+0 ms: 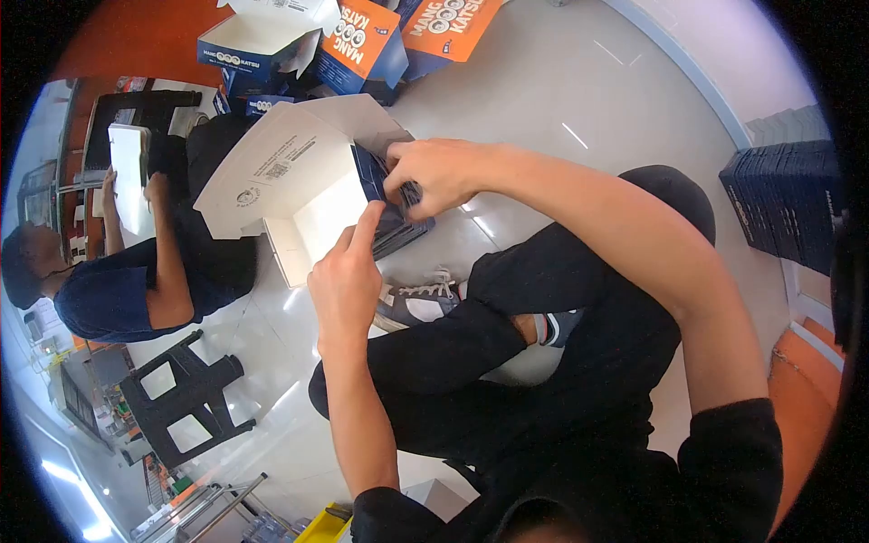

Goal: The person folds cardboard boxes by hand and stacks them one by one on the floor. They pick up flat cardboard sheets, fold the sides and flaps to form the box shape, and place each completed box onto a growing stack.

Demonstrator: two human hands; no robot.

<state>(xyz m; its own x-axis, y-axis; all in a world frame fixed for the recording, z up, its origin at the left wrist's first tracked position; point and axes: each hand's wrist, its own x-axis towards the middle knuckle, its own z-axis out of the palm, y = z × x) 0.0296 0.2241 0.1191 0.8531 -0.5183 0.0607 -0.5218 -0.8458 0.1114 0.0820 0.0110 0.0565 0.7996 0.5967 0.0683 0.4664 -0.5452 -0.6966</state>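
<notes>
Lying beyond the left hand (346, 276), forefinger extended, the open box (321, 204) is being pinched at its dark side by the right hand (433, 176).

We read "MANG KATSU" on the left orange lid (359, 42), again on the right orange lid (450, 29), and on the blue-sided open box (228, 60); print on the held box's white flap (243, 176) is too tiny.

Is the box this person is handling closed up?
No, the box has its flaps spread open, so its white inside shows.
</notes>
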